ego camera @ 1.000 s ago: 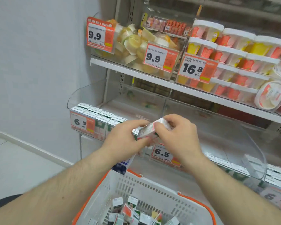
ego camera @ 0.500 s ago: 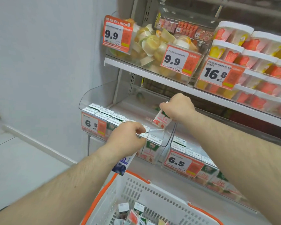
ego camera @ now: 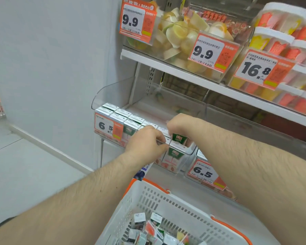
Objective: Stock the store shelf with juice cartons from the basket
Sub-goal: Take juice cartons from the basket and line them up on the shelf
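In the head view, both hands meet at the right end of the clear shelf bin (ego camera: 111,89) on the lower shelf, where a row of juice cartons (ego camera: 121,114) runs from the far left toward the near right, upright, their white tops showing. The right hand (ego camera: 181,123) reaches in from the right with its fingers curled down over the top of a green-labelled carton (ego camera: 179,138), which stands upright just behind the front carton (ego camera: 175,156) at the bin's near right corner; the fingers appear to pinch its top, though the fingertips are hidden behind the knuckles. The left hand (ego camera: 146,143) comes from the near left, fingers curled against the tops of the cartons just left of that one, and it seems to hold them steady; below its wrist a blue-printed carton (ego camera: 142,171) pokes out, and whether that hand grips it I cannot tell. The held carton lies directly under the right hand, long axis vertical, so the next move likely calls for a straight push down and a release by the nearer right hand. The basket (ego camera: 166,200), white with an orange rim, sits near and below both forearms, with more loose cartons (ego camera: 148,230) jumbled in its bottom, so much stocking remains.
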A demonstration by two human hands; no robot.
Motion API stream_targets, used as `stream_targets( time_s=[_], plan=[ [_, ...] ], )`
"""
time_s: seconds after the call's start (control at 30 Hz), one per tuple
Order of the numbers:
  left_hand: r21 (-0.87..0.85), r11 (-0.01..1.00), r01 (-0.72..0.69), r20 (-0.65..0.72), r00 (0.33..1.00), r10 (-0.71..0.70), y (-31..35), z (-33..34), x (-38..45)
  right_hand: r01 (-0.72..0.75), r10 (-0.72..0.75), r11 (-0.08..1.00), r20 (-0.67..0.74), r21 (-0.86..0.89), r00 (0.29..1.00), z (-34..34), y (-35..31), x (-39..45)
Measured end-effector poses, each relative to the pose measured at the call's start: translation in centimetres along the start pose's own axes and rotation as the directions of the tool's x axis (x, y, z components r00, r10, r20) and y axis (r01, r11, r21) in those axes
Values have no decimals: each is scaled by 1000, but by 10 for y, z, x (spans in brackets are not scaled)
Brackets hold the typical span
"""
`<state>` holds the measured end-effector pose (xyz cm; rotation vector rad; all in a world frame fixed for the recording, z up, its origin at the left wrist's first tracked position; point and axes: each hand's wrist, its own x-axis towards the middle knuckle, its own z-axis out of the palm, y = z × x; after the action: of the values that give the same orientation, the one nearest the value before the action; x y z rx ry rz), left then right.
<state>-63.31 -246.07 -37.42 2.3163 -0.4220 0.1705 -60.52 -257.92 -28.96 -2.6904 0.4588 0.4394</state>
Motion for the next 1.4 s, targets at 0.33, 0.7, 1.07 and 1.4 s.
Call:
stream_targets(
  time_s=[0.33, 0.7, 1.07, 1.4],
  plan=[
    [-1, 1000, 8, -41, 999, -8, 4, 2, -1, -64, 61, 993, 39, 96, 997, 9, 4, 10],
    [-43, 999, 5, -67, 998, -7, 12, -7, -5, 54, -47, 995, 84, -85, 995, 1, 1, -8],
    [-784, 566, 255, 5, 914, -405, 46, -6, -32, 465, -204, 825, -597, 322, 776, 18, 51, -94],
    [-871, 284, 400, 276, 878, -390, 99, 22, -70, 307, -238, 692, -196, 653, 951, 67, 136, -129]
  ],
)
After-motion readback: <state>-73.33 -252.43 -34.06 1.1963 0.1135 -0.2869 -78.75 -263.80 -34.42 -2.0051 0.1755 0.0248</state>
